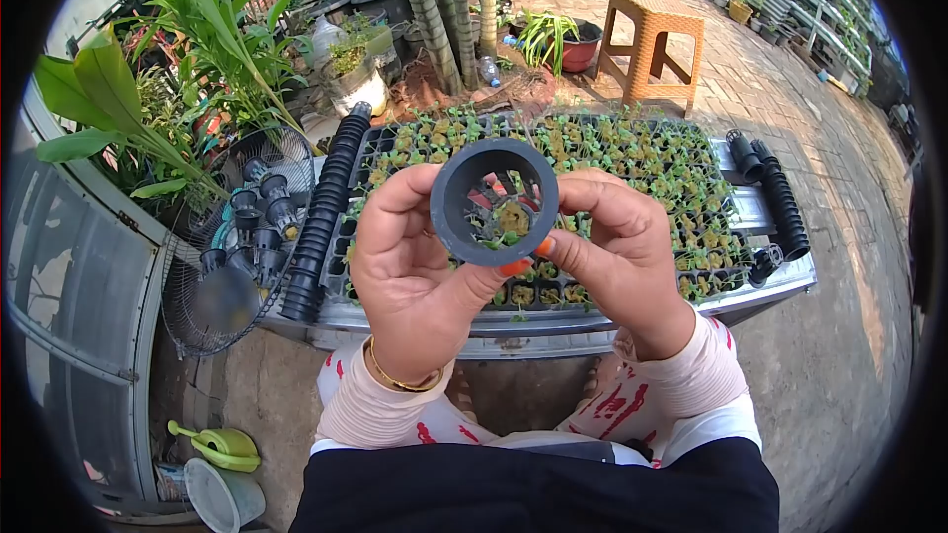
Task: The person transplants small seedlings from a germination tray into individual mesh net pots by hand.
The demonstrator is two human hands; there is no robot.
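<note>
A black net pot (445,199) is held up over the seedling trays, its round opening turned toward me. Inside it, near the bottom, sit a brownish plug (513,218) and a bit of green leaf. My left hand (410,271) grips the pot's left side and lower rim between thumb and fingers. On the right side, my right hand (627,262) pinches the rim, its thumb at the lower right. Beneath both hands lie black trays (681,202) full of small green seedlings in brown plugs.
Long stacks of black pots lie at the left (331,207) and right (780,199) of the trays. A wire basket (178,281) holds more net pots. Beyond stands a brown stool (652,30). A green watering can (225,446) and a bucket (222,498) are at lower left.
</note>
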